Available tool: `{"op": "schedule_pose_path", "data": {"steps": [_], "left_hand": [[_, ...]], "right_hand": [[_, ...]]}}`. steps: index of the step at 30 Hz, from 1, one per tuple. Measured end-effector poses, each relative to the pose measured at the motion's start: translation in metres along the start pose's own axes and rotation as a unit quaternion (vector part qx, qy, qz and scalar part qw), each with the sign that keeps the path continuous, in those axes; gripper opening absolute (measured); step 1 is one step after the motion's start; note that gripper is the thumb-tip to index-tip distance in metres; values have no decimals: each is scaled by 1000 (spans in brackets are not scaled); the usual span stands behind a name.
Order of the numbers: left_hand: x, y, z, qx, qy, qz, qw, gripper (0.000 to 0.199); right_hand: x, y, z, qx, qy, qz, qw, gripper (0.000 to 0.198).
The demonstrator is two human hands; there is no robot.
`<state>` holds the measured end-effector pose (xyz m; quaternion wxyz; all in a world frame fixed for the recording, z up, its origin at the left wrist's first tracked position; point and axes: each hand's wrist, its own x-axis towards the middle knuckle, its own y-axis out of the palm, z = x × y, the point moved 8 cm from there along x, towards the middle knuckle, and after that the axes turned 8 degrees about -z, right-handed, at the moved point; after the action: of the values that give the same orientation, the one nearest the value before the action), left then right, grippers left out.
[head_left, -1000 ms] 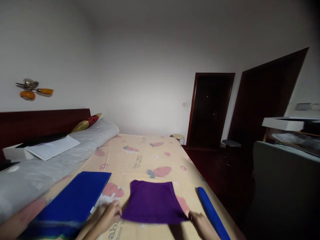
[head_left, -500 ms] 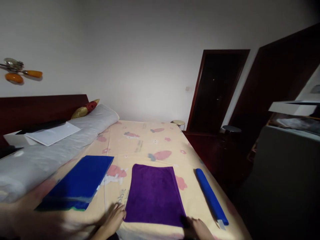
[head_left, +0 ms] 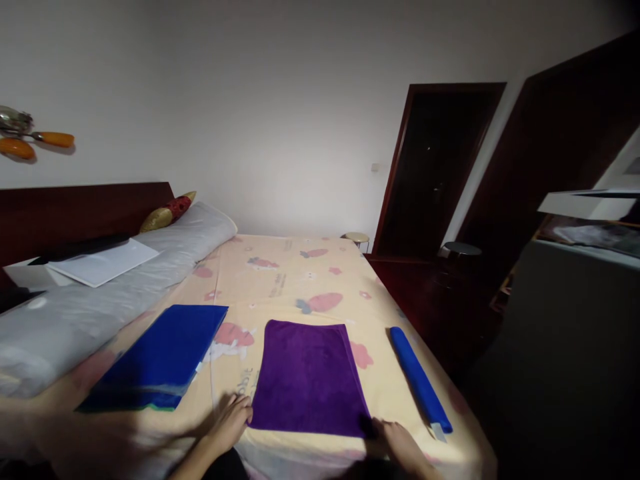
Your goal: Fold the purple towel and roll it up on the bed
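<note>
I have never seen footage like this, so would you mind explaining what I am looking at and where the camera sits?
There is no machine here: a person wears one camera on the head, looking forward and down, so you see that person's own two bare hands at the bottom edge. The surface is a bed with a patterned sheet. A purple towel lies flat in the middle. The left hand rests at its near left corner and the right hand at its near right corner; whether they pinch it is hard to tell. A folded blue cloth lies to the left, and a rolled blue towel to the right.
</note>
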<state>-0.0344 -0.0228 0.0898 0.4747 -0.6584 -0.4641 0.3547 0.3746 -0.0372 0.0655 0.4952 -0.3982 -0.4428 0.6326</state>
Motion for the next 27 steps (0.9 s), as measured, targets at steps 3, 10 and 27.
{"op": "schedule_pose_path", "data": {"steps": [3,10,27], "left_hand": [[0,-5,2,0,-3,-3,1000,22],[1,-4,6,-3,-11,11,1000,21],[51,-54,-27,-25,-11,-79,997,23]], "right_hand": [[0,-4,-1,7,7,4,1000,37],[0,-4,5,5,8,28,1000,37],[39,-43,60,7,9,-49,999,42]]}}
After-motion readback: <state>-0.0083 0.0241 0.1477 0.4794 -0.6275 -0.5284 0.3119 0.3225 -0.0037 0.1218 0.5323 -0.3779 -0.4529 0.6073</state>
